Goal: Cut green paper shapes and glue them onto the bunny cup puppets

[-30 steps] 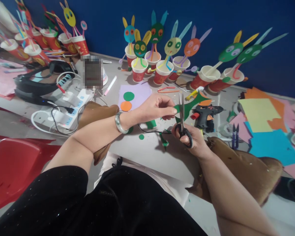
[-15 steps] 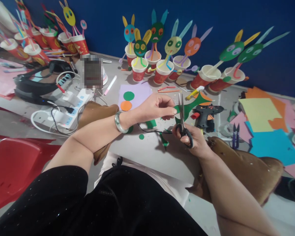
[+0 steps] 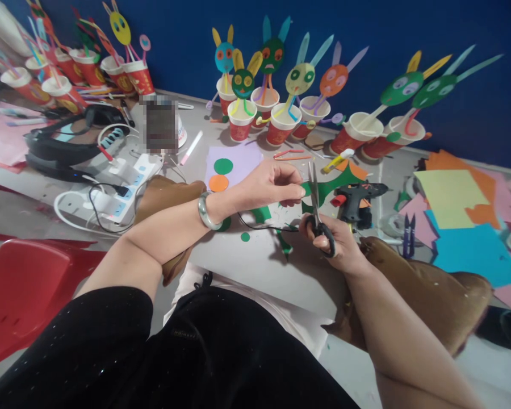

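My left hand (image 3: 276,183) pinches the edge of a piece of green paper (image 3: 334,184) between thumb and fingertips. In my right hand (image 3: 338,244) is a pair of scissors (image 3: 315,204) with black handles, its blades pointing up and lying across the green paper close to my left fingertips. The paper's longer, curved part stretches to the right of the blades. Below my left hand, green scraps (image 3: 285,244) and a small green disc (image 3: 245,237) lie on the table. A green circle (image 3: 223,166) and an orange circle (image 3: 218,183) rest on purple paper (image 3: 238,153).
A black glue gun (image 3: 361,200) lies just right of the scissors. Paper cups (image 3: 281,125) with rabbit-faced figures stand along the back wall. Coloured sheets (image 3: 472,255) spread at the right. A power strip (image 3: 132,187) with cables sits left, above a red chair (image 3: 25,289).
The green paper's right end has swung down slightly and turned a little. Both hands stay almost in the same place, and the scissor blades have shifted slightly.
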Available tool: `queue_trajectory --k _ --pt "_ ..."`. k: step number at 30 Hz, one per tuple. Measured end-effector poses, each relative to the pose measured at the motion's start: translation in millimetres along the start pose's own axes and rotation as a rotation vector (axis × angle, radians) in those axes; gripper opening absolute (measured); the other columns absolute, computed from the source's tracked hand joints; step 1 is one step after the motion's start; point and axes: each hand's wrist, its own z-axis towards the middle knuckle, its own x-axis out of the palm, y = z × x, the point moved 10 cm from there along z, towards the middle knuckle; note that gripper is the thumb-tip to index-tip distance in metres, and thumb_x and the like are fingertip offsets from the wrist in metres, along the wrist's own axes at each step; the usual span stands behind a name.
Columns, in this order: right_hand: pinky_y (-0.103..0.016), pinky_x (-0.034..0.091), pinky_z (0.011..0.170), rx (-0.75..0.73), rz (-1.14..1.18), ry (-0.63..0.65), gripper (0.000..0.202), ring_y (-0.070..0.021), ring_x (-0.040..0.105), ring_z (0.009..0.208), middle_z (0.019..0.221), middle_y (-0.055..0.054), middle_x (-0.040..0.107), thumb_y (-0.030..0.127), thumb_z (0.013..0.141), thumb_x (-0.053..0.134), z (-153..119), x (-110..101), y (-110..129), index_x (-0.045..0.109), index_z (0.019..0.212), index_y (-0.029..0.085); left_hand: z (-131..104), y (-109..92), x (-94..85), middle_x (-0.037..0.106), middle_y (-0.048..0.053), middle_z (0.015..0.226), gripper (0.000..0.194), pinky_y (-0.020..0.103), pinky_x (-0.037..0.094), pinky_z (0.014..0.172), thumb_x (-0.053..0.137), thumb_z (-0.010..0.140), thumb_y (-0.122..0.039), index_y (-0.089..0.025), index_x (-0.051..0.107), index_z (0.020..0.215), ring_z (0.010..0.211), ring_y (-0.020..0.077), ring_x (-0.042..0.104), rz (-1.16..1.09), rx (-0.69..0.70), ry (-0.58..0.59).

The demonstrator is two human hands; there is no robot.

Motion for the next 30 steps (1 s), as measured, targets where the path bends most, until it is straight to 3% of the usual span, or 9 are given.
queue_trajectory --k 9,14,19,30 --pt "-0.036 0.038 0.064 -0.031 0.000 0.001 0.075 -0.0202 0.049 0.070 0.069 -0.004 0.059 0.096 0.076 0.065 -0.8 0.0 2.9 0.053 0.063 0.023 0.2 -1.9 -2.8 0.067 -0.002 0.063 0.021 0.020 0.051 0.061 0.076 0.083 -0.019 -0.015 0.060 0.069 0.059 0.0056 0.061 0.002 -0.004 -0.018" --pt "-0.036 0.038 0.064 -0.006 0.004 0.007 0.075 -0.0206 0.049 0.072 0.071 -0.004 0.058 0.096 0.076 0.064 -1.3 -1.0 -1.7 0.052 0.063 0.023 0.0 0.4 0.1 0.070 0.000 0.069 0.036 0.019 0.053 0.062 0.084 0.087 -0.040 -0.015 0.063 0.072 0.061 0.0055 0.063 0.010 -0.025 -0.009" --pt "-0.035 0.036 0.064 0.012 0.014 0.001 0.076 -0.0204 0.048 0.072 0.070 -0.004 0.057 0.098 0.074 0.065 -1.0 -0.9 -5.4 0.051 0.063 0.023 1.8 5.5 4.3 0.067 0.000 0.067 0.052 0.020 0.053 0.062 0.093 0.076 -0.055 -0.015 0.061 0.069 0.062 0.0065 0.063 0.032 -0.040 0.028" --pt "-0.036 0.037 0.065 0.002 -0.029 0.067 0.075 -0.0220 0.049 0.074 0.072 -0.004 0.057 0.098 0.076 0.062 -0.7 5.4 -3.4 0.052 0.067 0.024 1.2 6.2 4.0 0.065 -0.002 0.062 0.039 0.019 0.047 0.057 0.088 0.081 -0.035 -0.015 0.059 0.066 0.056 0.0046 0.058 0.031 -0.046 0.032"
